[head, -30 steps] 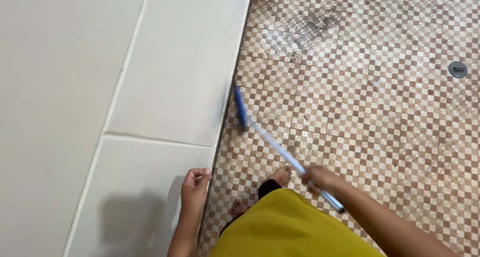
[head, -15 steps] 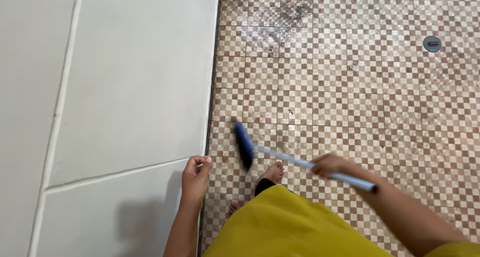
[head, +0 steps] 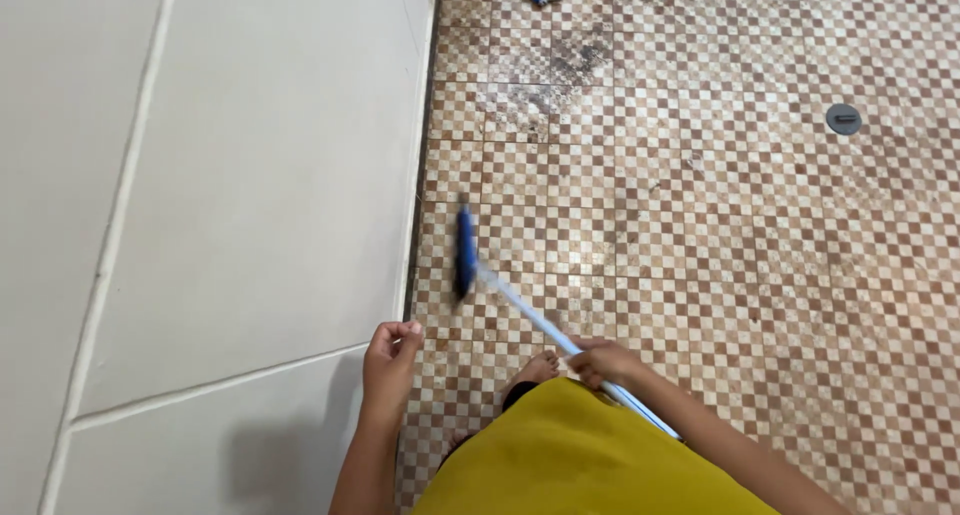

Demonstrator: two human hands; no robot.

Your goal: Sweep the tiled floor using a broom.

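Right hand (head: pixel 603 362), fingers wrapped around pale handle of blue floor brush (head: pixel 466 252); brush head down on checkered floor tiles (head: pixel 760 235), just beside white tiled wall (head: pixel 250 175). Left hand (head: pixel 392 358), fingers curled shut, knuckles against wall.

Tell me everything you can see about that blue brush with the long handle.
The brush has a narrow, dark blue head on a long, thin, pale blue handle that looks like plastic. The right hand grips the handle partway along, and its far end pokes out behind the wrist. The handle slants up to the left, so the head sits on the checkered brown and cream floor, close to the foot of the white tiled wall. The head is blurred, so no bristles can be made out.
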